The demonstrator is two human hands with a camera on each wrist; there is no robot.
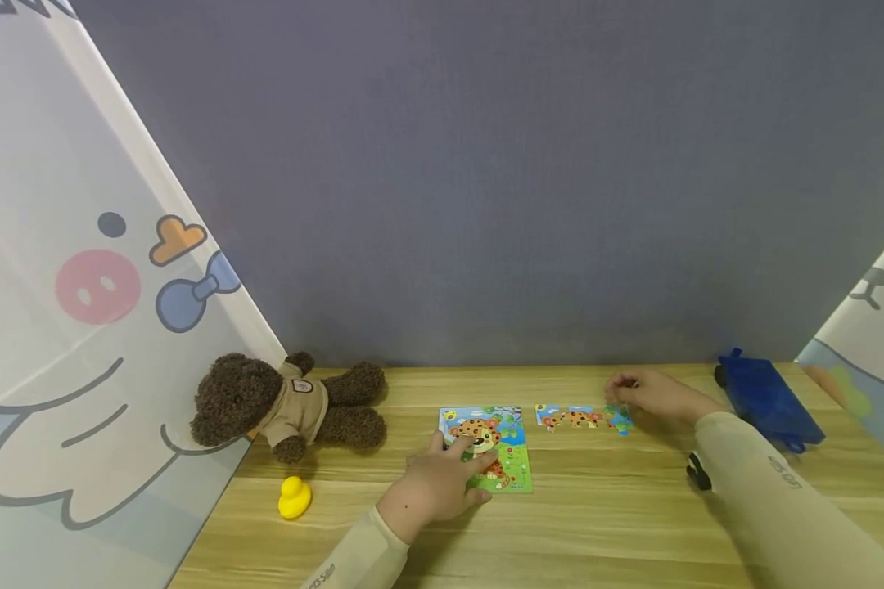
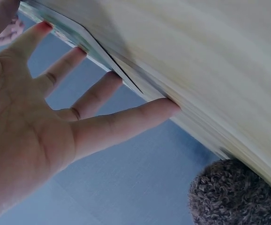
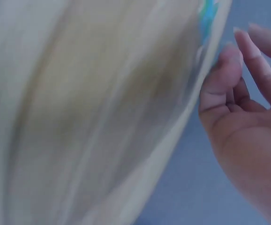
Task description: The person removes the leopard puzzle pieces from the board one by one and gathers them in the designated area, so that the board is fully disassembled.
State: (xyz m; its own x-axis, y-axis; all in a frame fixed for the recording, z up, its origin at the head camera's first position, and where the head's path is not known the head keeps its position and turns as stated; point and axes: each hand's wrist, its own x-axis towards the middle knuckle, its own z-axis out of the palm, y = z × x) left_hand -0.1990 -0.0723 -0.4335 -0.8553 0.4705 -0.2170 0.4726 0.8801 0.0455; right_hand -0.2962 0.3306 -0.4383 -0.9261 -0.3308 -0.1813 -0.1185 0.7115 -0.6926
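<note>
My left hand [image 1: 449,483] rests with spread fingers on a picture board [image 1: 517,470] showing a cartoon leopard on grass. In the left wrist view, the fingers [image 2: 95,96] are nearly straight, with the tips along the board's edge. To the board's right lies a partly assembled strip of jigsaw puzzle [image 1: 578,418] with leopard and sky parts. My right hand [image 1: 656,394] is bent over the strip's right end, fingertips close by its blue-green pieces [image 1: 622,419]. In the right wrist view, the thumb [image 3: 222,77] is bent near the fingers, and nothing shows between them.
A brown teddy bear [image 1: 305,409] in a beige shirt lies at the left, with a yellow rubber duck [image 1: 295,498] in front. A blue flat object [image 1: 769,397] lies at the far right, beyond the right forearm. A grey panel [image 1: 442,188] stands behind the wooden table [image 1: 560,532].
</note>
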